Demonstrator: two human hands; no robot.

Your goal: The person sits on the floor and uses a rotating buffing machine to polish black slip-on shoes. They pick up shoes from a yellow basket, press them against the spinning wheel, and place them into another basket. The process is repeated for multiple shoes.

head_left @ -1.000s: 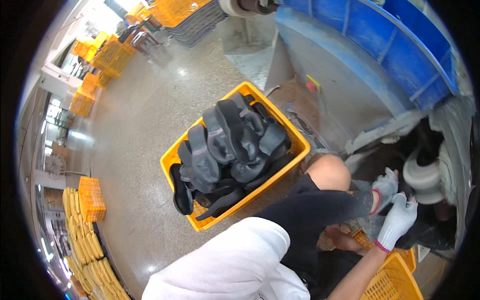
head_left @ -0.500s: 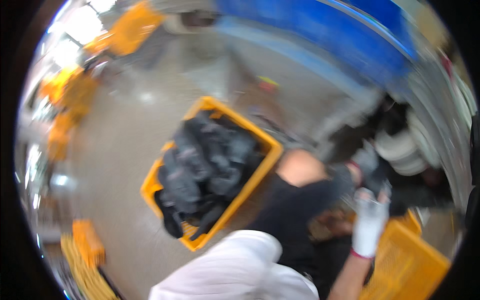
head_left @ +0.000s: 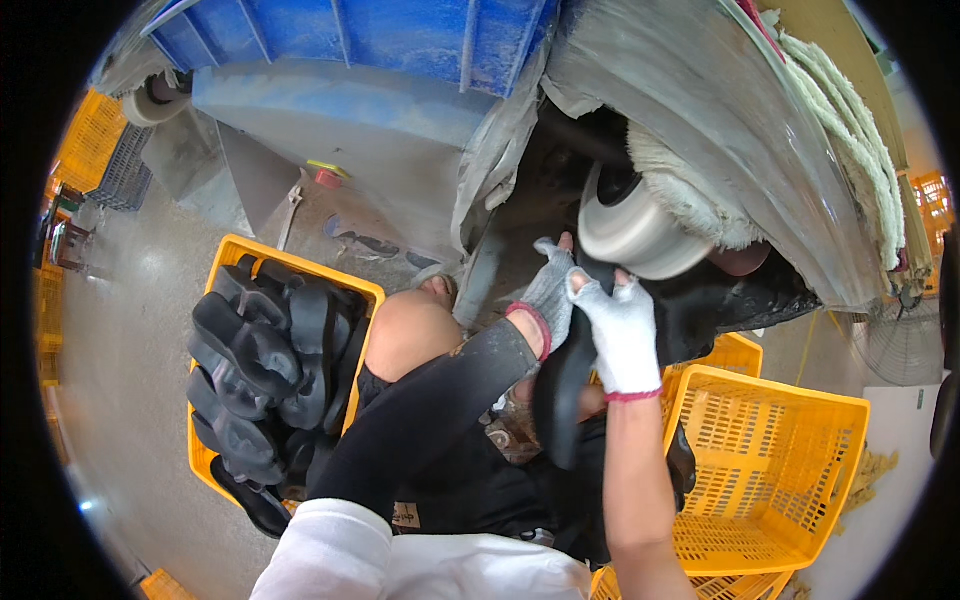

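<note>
Both of my hands grip a dark, curved shoe sole (head_left: 562, 405), its lower end hanging over my lap and slightly blurred. My left hand (head_left: 548, 290), in a greyish glove with a red cuff, closes on its far-left side, some fingers hidden. On the other side my right hand (head_left: 622, 325), in a white glove with bare fingertips, pinches its upper part. Just beyond the fingers is a whitish round wheel (head_left: 640, 235), smeared as if spinning; I cannot tell whether the sole touches it. To my left, a yellow crate (head_left: 372, 292) holds several black soles (head_left: 255, 345).
At my right stands a yellow slatted crate (head_left: 770, 385) above another crate's edge. Grey sheeting (head_left: 720, 110) drapes over the wheel's housing. A blue ribbed bin (head_left: 400, 40) tops the grey casing ahead. More yellow crates (head_left: 95, 140) line the far left, and a fan (head_left: 900, 340) stands far right.
My view has swung right and sharpened from heavy blur, bringing the wheel and hands toward the middle. Both hands stay close together near the wheel.
</note>
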